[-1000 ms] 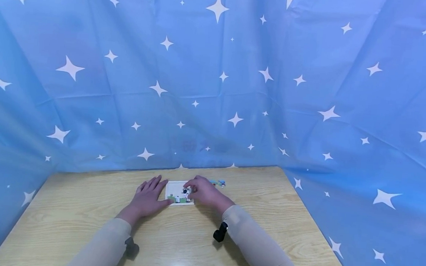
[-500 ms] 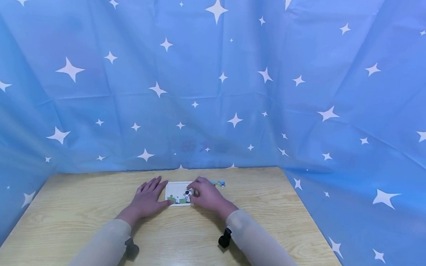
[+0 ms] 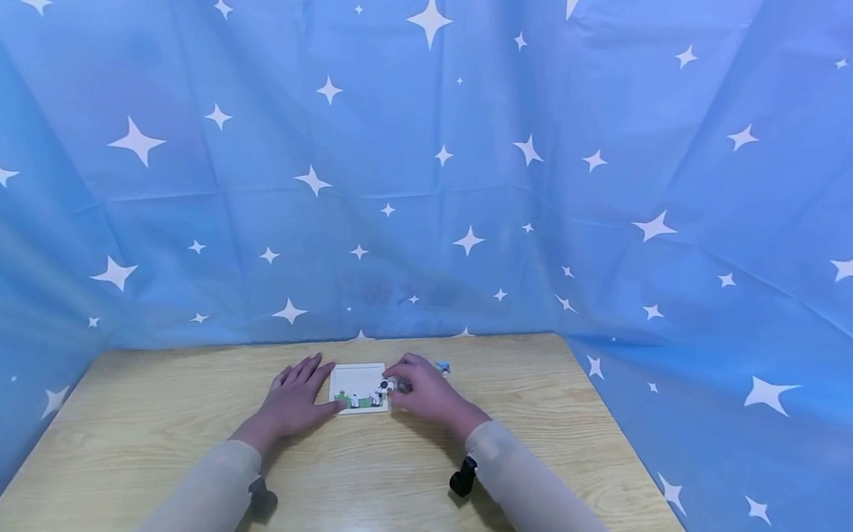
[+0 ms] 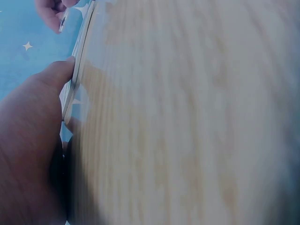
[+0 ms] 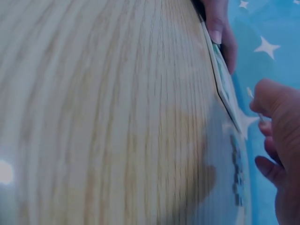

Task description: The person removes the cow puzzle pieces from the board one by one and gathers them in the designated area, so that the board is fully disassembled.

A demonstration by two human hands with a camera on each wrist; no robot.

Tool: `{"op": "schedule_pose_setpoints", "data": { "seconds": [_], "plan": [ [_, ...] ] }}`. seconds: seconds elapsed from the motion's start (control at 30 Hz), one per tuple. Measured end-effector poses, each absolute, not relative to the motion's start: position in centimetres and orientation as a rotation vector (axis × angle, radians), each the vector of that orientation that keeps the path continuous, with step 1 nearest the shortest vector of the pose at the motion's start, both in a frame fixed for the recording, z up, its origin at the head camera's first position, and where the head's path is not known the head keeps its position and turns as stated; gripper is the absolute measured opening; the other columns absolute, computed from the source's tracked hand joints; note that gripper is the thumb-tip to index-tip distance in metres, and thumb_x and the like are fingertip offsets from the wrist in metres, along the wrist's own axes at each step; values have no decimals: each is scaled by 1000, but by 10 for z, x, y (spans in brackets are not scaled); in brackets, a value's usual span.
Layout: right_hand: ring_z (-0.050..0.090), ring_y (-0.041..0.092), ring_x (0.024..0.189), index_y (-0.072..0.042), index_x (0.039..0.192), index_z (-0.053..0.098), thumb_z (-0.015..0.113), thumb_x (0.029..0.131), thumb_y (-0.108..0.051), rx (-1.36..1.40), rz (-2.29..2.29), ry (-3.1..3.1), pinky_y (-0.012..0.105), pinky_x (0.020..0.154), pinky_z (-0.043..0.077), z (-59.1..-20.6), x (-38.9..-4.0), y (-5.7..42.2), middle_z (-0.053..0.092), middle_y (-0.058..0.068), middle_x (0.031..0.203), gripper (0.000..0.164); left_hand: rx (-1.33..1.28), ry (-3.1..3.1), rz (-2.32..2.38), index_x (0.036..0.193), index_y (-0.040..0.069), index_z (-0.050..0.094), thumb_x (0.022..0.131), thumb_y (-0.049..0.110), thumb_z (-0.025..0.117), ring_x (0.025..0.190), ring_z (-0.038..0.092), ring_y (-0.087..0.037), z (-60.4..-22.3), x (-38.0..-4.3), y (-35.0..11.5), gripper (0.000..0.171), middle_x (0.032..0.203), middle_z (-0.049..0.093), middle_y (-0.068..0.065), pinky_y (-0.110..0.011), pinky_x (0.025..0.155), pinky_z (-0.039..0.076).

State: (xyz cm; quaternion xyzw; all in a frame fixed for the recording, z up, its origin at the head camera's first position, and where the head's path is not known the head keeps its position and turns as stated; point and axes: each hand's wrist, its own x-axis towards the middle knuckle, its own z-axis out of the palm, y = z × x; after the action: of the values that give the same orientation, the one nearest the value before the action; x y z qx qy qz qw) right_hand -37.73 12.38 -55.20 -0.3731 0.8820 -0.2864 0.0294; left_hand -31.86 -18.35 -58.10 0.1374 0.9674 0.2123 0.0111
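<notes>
A small jigsaw puzzle board (image 3: pixel 359 377) with a white frame lies on the table, its lower part showing a green and white picture. My left hand (image 3: pixel 298 393) rests flat at the board's left side, fingers spread, with the thumb on the lower left corner. The left wrist view shows that thumb (image 4: pixel 58 75) against the board's edge. My right hand (image 3: pixel 423 389) pinches a thin puzzle piece (image 5: pixel 251 95) between thumb and fingertips. It holds the piece above the board's right edge, apart from the board. The fingers partly hide the piece's picture.
Loose blue puzzle pieces (image 3: pixel 444 368) lie beyond the right hand, partly hidden by it. Pieces (image 5: pixel 236 171) also show near the table's far side in the right wrist view. A blue curtain with white stars (image 3: pixel 415 215) hangs behind the wooden table (image 3: pixel 350 477).
My right hand has moved right with the pinched piece, from over the board to its right edge. It now covers more of the loose pieces. The left hand has stayed in place.
</notes>
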Motion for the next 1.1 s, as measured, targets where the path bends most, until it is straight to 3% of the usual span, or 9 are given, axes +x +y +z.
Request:
{"op": "schedule_pose_setpoints", "data": {
  "seconds": [0.37, 0.73, 1.1],
  "plan": [
    [61, 13, 97, -8, 135, 77, 78, 90, -6, -1098, -945, 2723, 30, 86, 58, -547, -378, 141, 63, -3, 116, 45, 439, 3015, 677, 174, 10, 35, 106, 65, 61, 167, 19, -48, -584, -319, -183, 91, 181, 23, -24, -72, 130, 13],
    [65, 22, 102, -11, 136, 78, 81, 93, -10, -1000, -973, 2737, 34, 88, 58, -543, -382, 164, 64, -1, 117, 43, 425, 3018, 686, 174, 9, 35, 106, 64, 61, 167, 18, -48, -582, -318, -183, 91, 181, 23, -23, -71, 131, 12],
    [63, 15, 103, -10, 133, 77, 84, 93, -7, -932, -982, 2758, 33, 90, 60, -543, -386, 187, 64, -5, 116, 41, 434, 3005, 698, 174, 8, 35, 107, 61, 63, 167, 17, -48, -578, -316, -181, 89, 181, 22, -25, -71, 131, 11]
  ]
}}
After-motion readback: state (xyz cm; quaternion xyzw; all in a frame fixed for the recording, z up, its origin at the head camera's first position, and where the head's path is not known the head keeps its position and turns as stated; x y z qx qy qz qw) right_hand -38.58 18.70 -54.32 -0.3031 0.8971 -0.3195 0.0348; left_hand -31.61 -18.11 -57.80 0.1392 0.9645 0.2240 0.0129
